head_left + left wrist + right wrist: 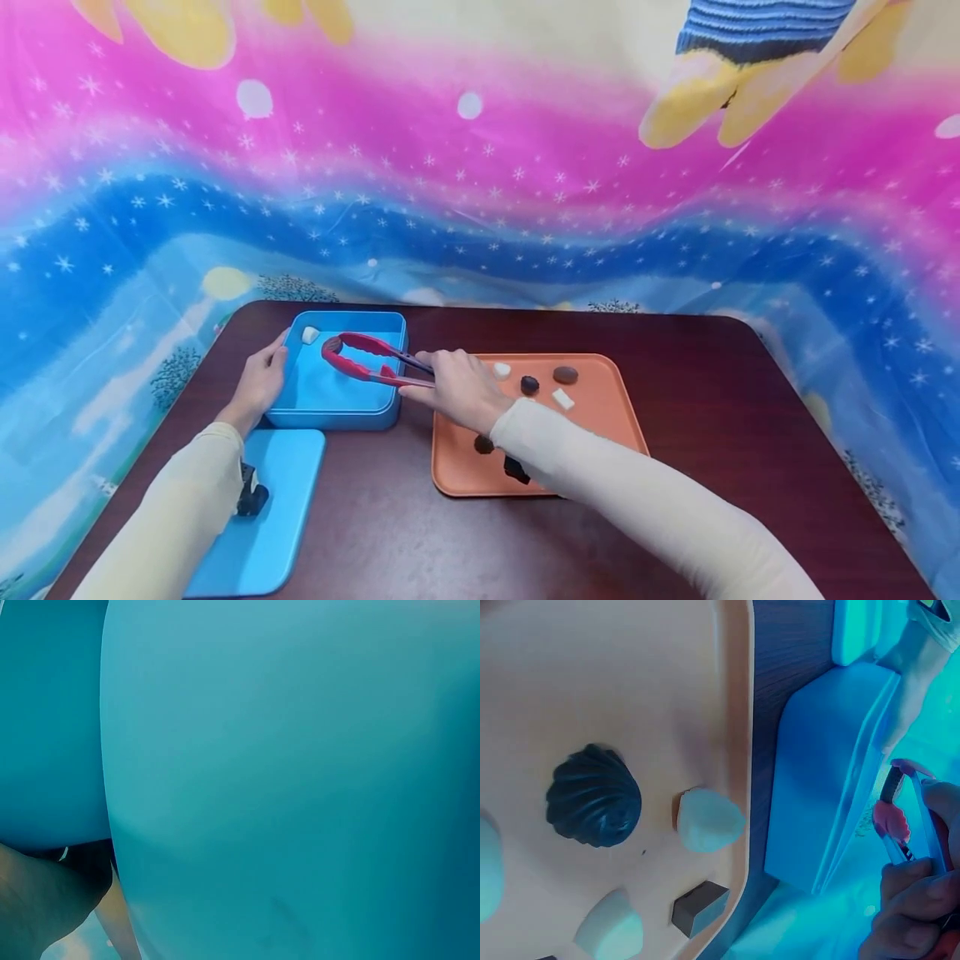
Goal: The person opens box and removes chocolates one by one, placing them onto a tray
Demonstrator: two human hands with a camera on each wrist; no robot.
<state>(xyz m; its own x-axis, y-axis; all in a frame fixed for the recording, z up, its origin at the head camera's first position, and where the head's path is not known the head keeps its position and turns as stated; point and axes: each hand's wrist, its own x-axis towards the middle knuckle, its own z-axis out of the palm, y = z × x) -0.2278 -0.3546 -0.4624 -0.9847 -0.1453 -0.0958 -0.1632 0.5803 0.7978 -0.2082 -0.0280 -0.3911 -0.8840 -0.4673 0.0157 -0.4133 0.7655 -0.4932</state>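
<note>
My right hand grips a pair of red-tipped tongs by the handles. Between the tong tips a brown chocolate-like piece is pinched, over the inside of a blue box. A white piece lies in the box's back left corner. At the box's left side, my left hand holds the wall, some fingers hidden behind it. Blue plastic fills most of the left wrist view. In the right wrist view, the right-hand fingers curl round the tongs beside the box.
An orange tray to the right carries several brown, dark and white pieces, among them a dark swirled one. A flat blue lid lies in front of the box under my left forearm. Printed cloth hangs behind the dark table.
</note>
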